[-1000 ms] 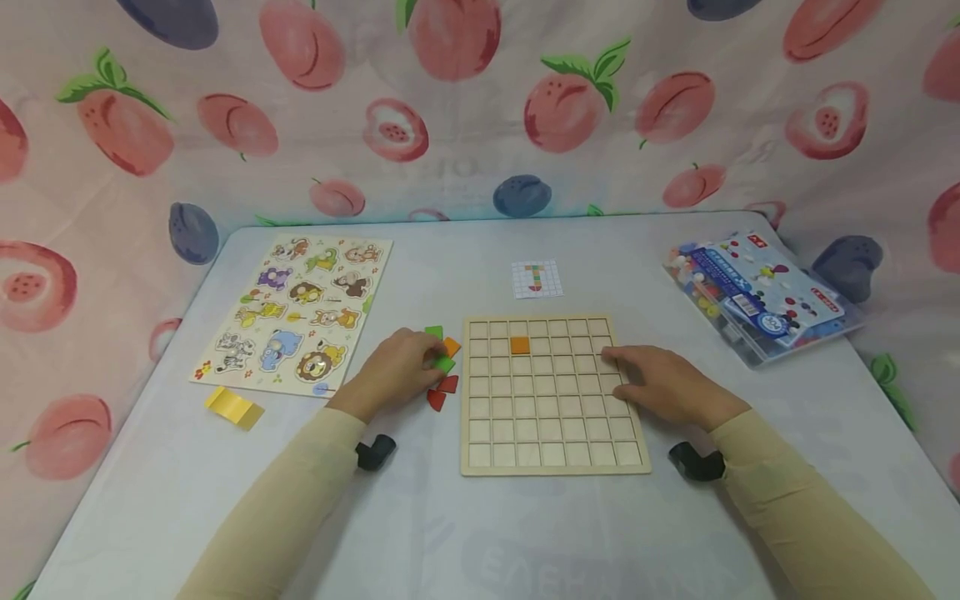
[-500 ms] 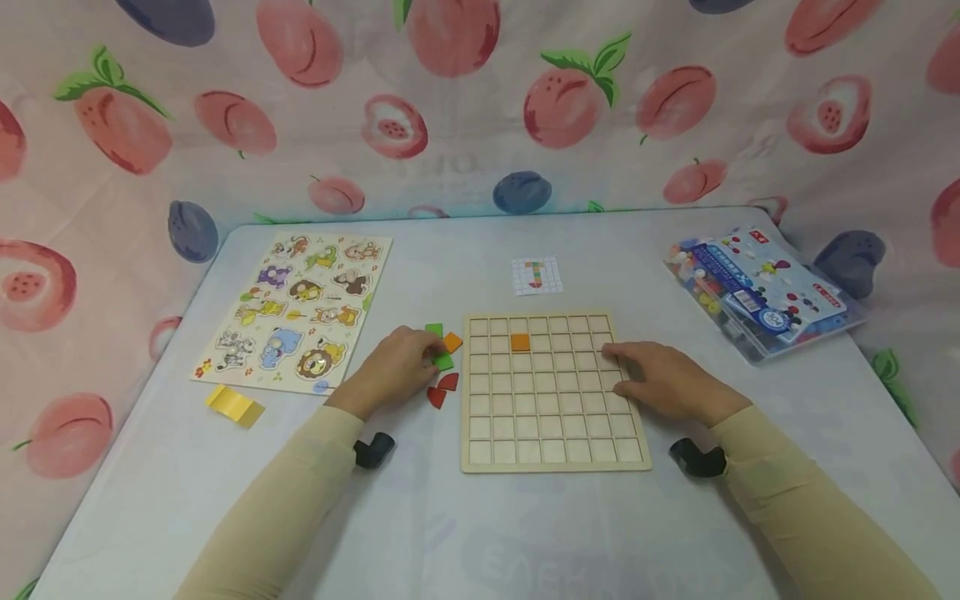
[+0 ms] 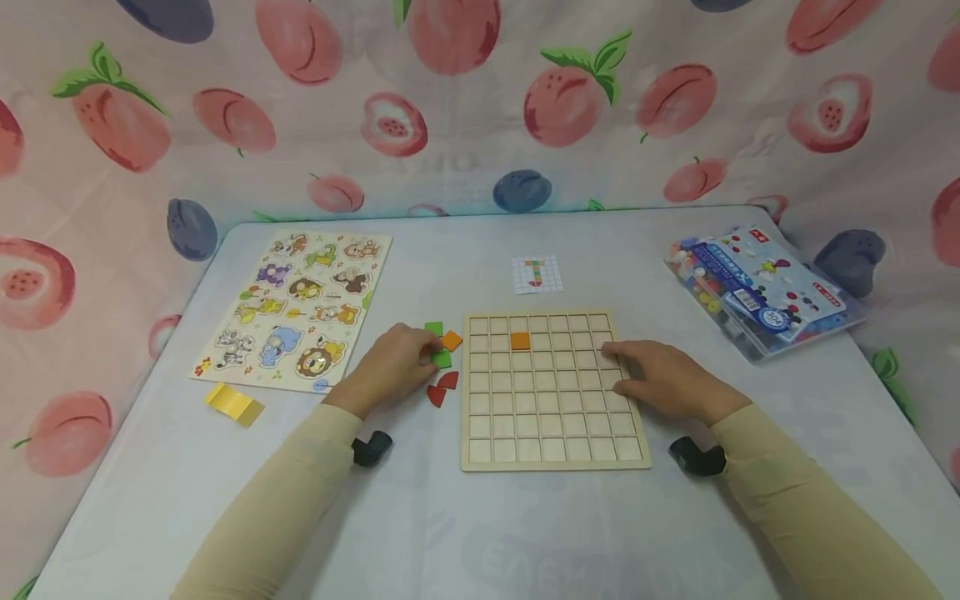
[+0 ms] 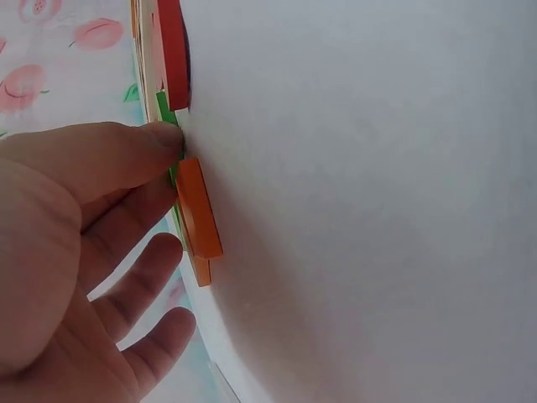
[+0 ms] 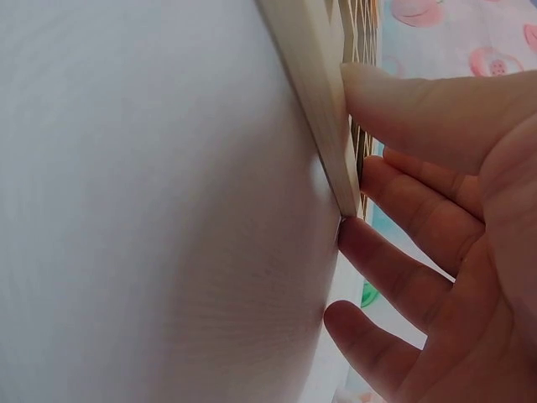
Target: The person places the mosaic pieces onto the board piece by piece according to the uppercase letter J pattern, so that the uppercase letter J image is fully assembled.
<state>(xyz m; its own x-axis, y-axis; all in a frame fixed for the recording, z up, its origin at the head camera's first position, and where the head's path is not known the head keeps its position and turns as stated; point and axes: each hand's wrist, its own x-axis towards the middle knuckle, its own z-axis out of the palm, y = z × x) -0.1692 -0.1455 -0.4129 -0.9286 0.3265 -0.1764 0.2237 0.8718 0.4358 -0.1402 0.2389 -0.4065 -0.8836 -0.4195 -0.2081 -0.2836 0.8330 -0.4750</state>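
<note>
My left hand (image 3: 396,362) is beside the board, pinching a green tile (image 3: 442,359) between thumb and index finger; its other fingers stay apart in the left wrist view. Close by lie a second green tile (image 3: 433,328), an orange tile (image 3: 452,340) and two red quarter-round tiles (image 3: 447,380). In the left wrist view, an orange tile (image 4: 200,210) stands right by the fingertips. A wooden grid board (image 3: 525,428) bears one orange square (image 3: 520,341) in an upper cell. My right hand (image 3: 667,379) rests on its right edge, thumb on top, fingers extended.
A small pattern card (image 3: 537,275) lies behind the board. An animal puzzle board (image 3: 296,312) and a folded yellow strip (image 3: 234,405) lie at left. At back right sits a clear plastic case (image 3: 765,296) of coloured pieces.
The green tile at my left fingertips has turned slightly, with the left hand nearly still. My right hand stays on the board's edge. The head view has tilted a little.
</note>
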